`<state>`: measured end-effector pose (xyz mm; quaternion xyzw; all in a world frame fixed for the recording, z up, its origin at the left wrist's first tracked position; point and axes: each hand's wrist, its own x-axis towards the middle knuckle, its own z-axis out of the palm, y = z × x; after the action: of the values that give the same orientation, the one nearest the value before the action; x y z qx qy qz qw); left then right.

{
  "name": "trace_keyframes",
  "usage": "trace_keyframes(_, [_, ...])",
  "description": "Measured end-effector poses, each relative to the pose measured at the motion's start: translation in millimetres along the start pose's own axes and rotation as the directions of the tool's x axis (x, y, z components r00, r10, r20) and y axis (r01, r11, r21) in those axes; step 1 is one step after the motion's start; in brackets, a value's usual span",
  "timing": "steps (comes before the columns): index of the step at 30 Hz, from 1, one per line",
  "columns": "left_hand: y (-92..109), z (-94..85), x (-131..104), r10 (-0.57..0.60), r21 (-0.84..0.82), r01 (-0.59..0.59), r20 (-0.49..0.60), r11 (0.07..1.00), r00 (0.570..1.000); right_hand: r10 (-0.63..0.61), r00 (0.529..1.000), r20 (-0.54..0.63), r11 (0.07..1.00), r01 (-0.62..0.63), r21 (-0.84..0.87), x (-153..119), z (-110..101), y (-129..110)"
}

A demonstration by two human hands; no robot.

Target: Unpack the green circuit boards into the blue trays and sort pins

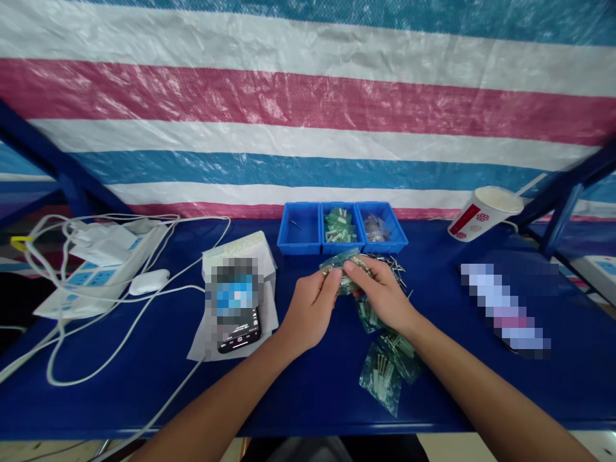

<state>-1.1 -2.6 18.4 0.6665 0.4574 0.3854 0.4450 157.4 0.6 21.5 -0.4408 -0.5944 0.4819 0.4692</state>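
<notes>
Both of my hands meet over the blue table (pixel 120 359), holding one small clear plastic bag (pixel 342 263) of green-and-metal parts between them. My left hand (pixel 310 308) pinches its left edge and my right hand (pixel 385 292) grips its right side. Under my right wrist lie more small bags of parts (pixel 385 372). A loose heap of small metal pins (pixel 397 266) lies just behind my right hand.
Three blue bins (pixel 341 228) stand behind my hands, the middle one with green parts. A phone (pixel 238 324) leans on a paper pack at left. A power strip (pixel 91 273) with white cables sits far left. A paper cup (pixel 484 212) lies at right.
</notes>
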Motion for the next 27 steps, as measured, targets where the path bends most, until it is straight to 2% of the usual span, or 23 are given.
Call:
trace_keyframes(6, [0.8,1.0,-0.4,0.039,0.103,-0.036,-0.034,0.994,0.999,0.075,0.997,-0.002,0.995,-0.074,0.072,-3.2,-0.6,-3.8])
trace_keyframes(13, [5.1,1.1,-0.8,0.044,0.127,-0.038,-0.040,0.991,0.998,0.097,0.995,-0.030,0.995,-0.097,0.008,-2.6,0.3,-0.9])
trace_keyframes(16, [6.8,0.1,-0.8,0.042,0.095,-0.040,-0.023,0.995,0.999,0.046,0.998,-0.052,0.998,-0.049,-0.050,-1.8,2.5,-0.5])
trace_keyframes(21, [6.3,0.1,-1.0,0.030,0.013,-0.030,0.005,0.999,1.000,-0.086,0.996,-0.011,0.993,0.085,-0.087,-2.5,3.7,-1.9])
trace_keyframes(27, [3.8,-0.2,-1.3,-0.005,-0.085,0.008,0.032,0.996,0.999,-0.157,0.988,0.017,0.977,0.157,-0.146,-4.6,3.2,-1.9])
